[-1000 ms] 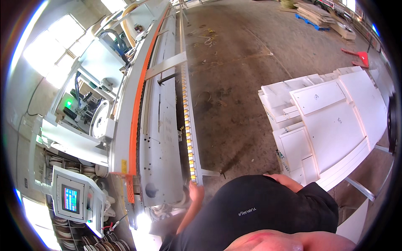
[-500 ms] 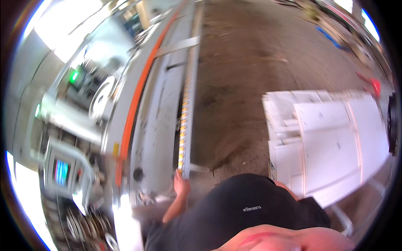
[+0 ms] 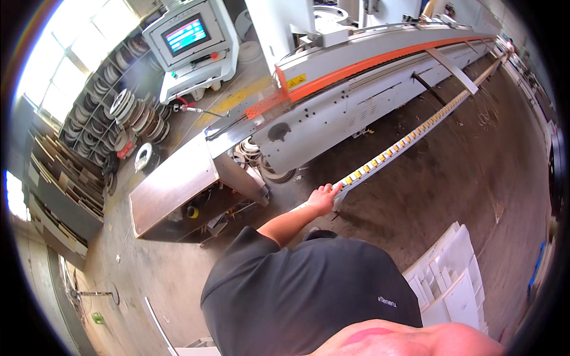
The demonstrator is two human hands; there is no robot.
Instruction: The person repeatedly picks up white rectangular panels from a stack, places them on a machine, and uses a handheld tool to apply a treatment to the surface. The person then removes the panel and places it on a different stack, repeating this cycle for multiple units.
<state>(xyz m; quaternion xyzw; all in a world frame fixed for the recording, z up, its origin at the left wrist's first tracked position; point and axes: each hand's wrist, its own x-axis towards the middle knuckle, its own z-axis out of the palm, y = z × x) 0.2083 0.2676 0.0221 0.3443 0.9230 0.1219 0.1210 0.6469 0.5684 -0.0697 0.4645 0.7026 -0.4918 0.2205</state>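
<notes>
Dozens of coiled edging rolls [image 3: 127,113] far left of the long grey machine [image 3: 368,101]: round, flat, pale and dark, packed on edge in open metal shelving. Just right of those, still left of the machine, a boxy off-white control console [image 3: 190,41] with a bright rectangular screen in blue, green and red, plus a small red knob below it. Below the console, butting against the machine's near end, a flat brown sheet-metal top [image 3: 172,184], smooth and slightly glossy, over an open cabinet with clutter inside.

On the machine itself: painted sheet-steel casing, smooth, with a long orange stripe [image 3: 380,62] along the upper edge and a small yellow rectangular warning label [image 3: 297,80] at the near corner, beside a perforated orange guard.

In front of the machine, parallel to it, a slim metal roller rail [image 3: 404,142] studded with a row of small yellow rollers. Left hand [image 3: 323,199] closed over the near end of that rail, fingers wrapped on top, forearm bare, sleeve black.

Right of the rail, rough stained concrete floor [image 3: 475,178]. Furthest from the machine, lower right, a stack of white rectangular panels [image 3: 451,285], smooth and matte, of varied sizes.
</notes>
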